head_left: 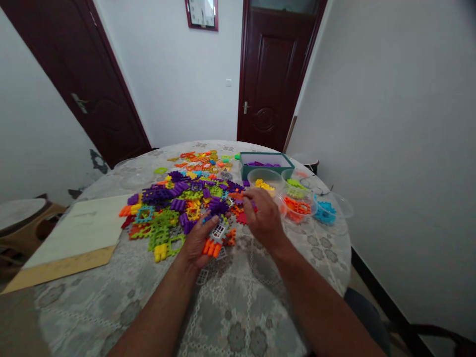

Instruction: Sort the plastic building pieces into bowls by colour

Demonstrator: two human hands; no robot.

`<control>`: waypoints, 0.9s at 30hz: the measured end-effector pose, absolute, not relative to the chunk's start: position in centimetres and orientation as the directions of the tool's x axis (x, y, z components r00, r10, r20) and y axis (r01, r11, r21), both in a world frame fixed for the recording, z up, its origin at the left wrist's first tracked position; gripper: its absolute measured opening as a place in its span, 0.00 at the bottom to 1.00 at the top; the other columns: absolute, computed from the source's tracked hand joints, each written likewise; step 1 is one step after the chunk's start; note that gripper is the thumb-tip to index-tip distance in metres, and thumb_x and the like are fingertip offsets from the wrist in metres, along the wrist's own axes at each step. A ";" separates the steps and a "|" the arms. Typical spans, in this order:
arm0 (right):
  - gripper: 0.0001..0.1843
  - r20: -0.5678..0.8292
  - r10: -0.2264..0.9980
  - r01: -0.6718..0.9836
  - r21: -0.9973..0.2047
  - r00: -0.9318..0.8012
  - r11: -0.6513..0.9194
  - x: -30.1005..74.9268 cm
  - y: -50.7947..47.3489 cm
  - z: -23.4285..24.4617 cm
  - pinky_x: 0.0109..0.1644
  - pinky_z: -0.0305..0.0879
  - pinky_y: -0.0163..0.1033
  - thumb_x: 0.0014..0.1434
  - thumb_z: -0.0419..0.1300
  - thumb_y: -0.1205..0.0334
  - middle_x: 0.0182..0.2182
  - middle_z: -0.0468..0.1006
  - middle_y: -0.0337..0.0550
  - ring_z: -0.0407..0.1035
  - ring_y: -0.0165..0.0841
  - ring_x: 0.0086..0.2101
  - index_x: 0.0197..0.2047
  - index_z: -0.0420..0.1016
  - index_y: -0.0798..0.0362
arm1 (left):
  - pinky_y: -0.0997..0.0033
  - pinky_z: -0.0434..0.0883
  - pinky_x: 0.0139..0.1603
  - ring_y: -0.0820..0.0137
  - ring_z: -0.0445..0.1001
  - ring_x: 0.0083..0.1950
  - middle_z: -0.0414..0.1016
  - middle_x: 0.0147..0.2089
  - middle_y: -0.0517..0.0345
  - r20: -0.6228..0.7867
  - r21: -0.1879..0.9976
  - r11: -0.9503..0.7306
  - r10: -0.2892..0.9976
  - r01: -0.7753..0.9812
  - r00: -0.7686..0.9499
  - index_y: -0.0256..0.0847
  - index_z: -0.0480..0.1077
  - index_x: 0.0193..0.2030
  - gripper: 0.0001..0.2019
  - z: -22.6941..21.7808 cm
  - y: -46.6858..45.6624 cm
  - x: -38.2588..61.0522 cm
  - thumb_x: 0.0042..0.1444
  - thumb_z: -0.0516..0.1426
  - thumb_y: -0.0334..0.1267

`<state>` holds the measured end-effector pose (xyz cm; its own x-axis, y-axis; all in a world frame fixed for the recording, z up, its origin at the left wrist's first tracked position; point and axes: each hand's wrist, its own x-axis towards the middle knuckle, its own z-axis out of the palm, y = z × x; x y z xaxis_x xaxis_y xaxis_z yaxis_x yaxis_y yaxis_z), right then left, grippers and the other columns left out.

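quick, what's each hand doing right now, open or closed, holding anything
Left hand: closed, holding toy blocks with a white window.
Right hand: closed, apparently pinching an orange piece, partly hidden.

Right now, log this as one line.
left grip: holds grey-and-orange plastic assembly; right grip: at orange plastic piece, hold unclear; centre-left: multicoloured plastic pile; right: clear round plastic bowls

A square wall clock with a dark-red frame (202, 14) hangs between two dark reddish-brown panelled doors, one on the left (70, 74) and one on the right (277, 74), above a small white wall switch (228, 83). A cream rectangular sheet with a tan strip along its near edge (80, 223) lies on the left of the round table under a grey floral cloth (226, 307). Beyond it, at the left edge, stands what seems to be a brown wooden seat with a pale top (20, 212), though the corner is dim.
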<state>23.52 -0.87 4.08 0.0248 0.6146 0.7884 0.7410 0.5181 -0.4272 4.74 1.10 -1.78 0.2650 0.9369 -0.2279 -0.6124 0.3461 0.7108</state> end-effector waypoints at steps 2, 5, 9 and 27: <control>0.11 0.803 0.586 0.831 -0.397 0.109 0.389 26.6 -0.5 4.7 0.56 0.66 0.48 0.71 0.52 0.63 0.42 0.80 0.50 0.72 0.42 0.46 0.47 0.77 0.50 | 0.56 0.84 0.35 0.59 0.85 0.38 0.83 0.47 0.50 -0.243 0.697 0.378 0.924 -0.610 0.294 0.46 0.58 0.67 0.38 -1.8 0.9 4.6 0.54 0.70 0.32; 0.12 0.825 0.514 0.930 -0.344 0.235 0.126 32.0 0.2 4.5 0.55 0.64 0.50 0.70 0.54 0.60 0.42 0.81 0.53 0.71 0.45 0.46 0.46 0.79 0.53 | 0.57 0.84 0.33 0.59 0.85 0.38 0.83 0.49 0.48 -0.218 0.677 0.388 0.917 -0.625 0.333 0.46 0.57 0.67 0.37 -2.0 0.8 4.4 0.55 0.70 0.32; 0.13 0.800 0.434 0.910 -0.374 0.415 -0.180 37.5 0.8 2.8 0.52 0.61 0.52 0.64 0.56 0.60 0.40 0.79 0.56 0.69 0.48 0.44 0.44 0.81 0.55 | 0.62 0.83 0.32 0.63 0.84 0.36 0.83 0.50 0.48 -0.179 0.679 0.387 0.911 -0.624 0.371 0.44 0.63 0.64 0.33 -2.2 0.7 4.5 0.54 0.71 0.33; 0.15 0.524 0.851 0.695 -0.613 0.002 0.376 26.9 0.6 2.9 0.51 0.70 0.43 0.67 0.58 0.58 0.45 0.83 0.48 0.76 0.38 0.43 0.52 0.80 0.52 | 0.63 0.83 0.30 0.62 0.83 0.32 0.83 0.44 0.49 -0.200 0.706 0.441 0.875 -0.554 0.442 0.42 0.66 0.62 0.33 -1.7 0.2 4.8 0.52 0.72 0.34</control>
